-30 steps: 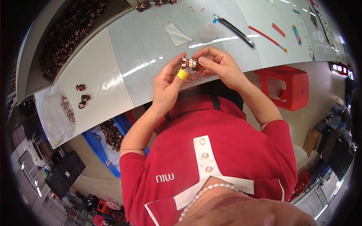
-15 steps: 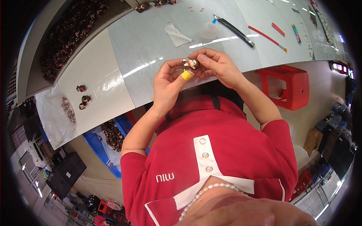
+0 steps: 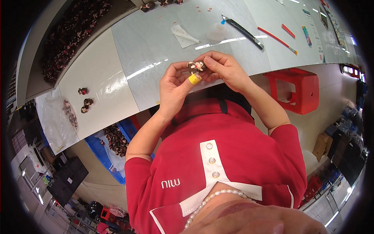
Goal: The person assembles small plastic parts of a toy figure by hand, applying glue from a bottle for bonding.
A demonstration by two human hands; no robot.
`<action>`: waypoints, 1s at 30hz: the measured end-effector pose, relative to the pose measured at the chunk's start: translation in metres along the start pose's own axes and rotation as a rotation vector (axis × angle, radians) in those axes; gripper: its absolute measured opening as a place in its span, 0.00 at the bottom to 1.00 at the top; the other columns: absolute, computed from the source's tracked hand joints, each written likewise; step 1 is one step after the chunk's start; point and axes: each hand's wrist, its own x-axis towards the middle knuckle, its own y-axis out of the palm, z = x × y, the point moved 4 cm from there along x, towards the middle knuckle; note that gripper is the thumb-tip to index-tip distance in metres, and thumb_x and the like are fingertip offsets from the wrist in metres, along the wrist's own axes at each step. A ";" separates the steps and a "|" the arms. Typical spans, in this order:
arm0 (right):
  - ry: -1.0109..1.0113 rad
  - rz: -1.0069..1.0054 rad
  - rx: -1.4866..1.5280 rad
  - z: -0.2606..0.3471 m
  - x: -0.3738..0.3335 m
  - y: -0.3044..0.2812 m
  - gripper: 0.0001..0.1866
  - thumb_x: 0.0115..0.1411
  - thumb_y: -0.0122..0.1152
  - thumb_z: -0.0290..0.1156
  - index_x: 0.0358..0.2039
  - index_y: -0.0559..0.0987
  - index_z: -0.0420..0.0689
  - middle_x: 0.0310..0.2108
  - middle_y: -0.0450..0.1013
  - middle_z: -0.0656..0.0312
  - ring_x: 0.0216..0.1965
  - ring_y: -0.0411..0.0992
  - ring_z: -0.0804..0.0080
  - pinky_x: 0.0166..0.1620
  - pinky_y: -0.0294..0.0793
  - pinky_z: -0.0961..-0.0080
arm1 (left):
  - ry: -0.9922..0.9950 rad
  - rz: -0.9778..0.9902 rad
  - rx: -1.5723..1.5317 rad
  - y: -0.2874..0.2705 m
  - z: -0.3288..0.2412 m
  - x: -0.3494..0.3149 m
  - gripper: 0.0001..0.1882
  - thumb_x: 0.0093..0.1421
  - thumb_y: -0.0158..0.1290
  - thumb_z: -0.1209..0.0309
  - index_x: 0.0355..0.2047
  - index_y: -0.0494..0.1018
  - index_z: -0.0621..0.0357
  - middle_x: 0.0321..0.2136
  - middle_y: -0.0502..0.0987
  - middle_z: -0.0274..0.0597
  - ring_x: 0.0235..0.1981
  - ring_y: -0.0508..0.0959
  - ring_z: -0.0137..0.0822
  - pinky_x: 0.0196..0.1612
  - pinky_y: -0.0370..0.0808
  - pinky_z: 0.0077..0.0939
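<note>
Head view: small brown-and-cream, plastic-looking figurine (image 3: 196,67) lay crosswise, pinched between left grip (image 3: 173,83) and right grip (image 3: 230,71), head end nearer latter.

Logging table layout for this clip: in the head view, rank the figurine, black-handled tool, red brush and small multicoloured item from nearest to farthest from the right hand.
1. Figurine, held by right hand and left hand.
2. Black-handled tool, on the table beyond.
3. Red brush, right of the tool.
4. Multicoloured item, farther right.
</note>
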 end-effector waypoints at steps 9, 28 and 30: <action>0.013 -0.028 -0.021 -0.001 0.001 -0.001 0.19 0.65 0.46 0.46 0.43 0.75 0.43 0.32 0.73 0.69 0.31 0.70 0.84 0.35 0.71 0.83 | -0.006 -0.001 0.016 -0.001 0.001 -0.003 0.20 0.58 0.54 0.76 0.50 0.65 0.64 0.46 0.71 0.45 0.44 0.76 0.34 0.46 0.73 0.24; -0.031 -0.065 -0.068 -0.003 0.003 0.000 0.17 0.65 0.48 0.44 0.43 0.76 0.44 0.31 0.72 0.70 0.28 0.68 0.87 0.33 0.69 0.87 | 0.064 -0.021 0.011 -0.007 0.002 -0.010 0.25 0.55 0.56 0.78 0.53 0.63 0.64 0.49 0.69 0.48 0.41 0.77 0.36 0.45 0.74 0.25; -0.042 -0.060 -0.078 -0.002 0.002 0.000 0.17 0.65 0.48 0.44 0.43 0.76 0.44 0.31 0.73 0.69 0.28 0.68 0.87 0.34 0.69 0.88 | 0.093 -0.011 0.008 -0.007 0.001 -0.009 0.25 0.55 0.56 0.79 0.53 0.63 0.64 0.49 0.68 0.48 0.42 0.76 0.36 0.46 0.74 0.25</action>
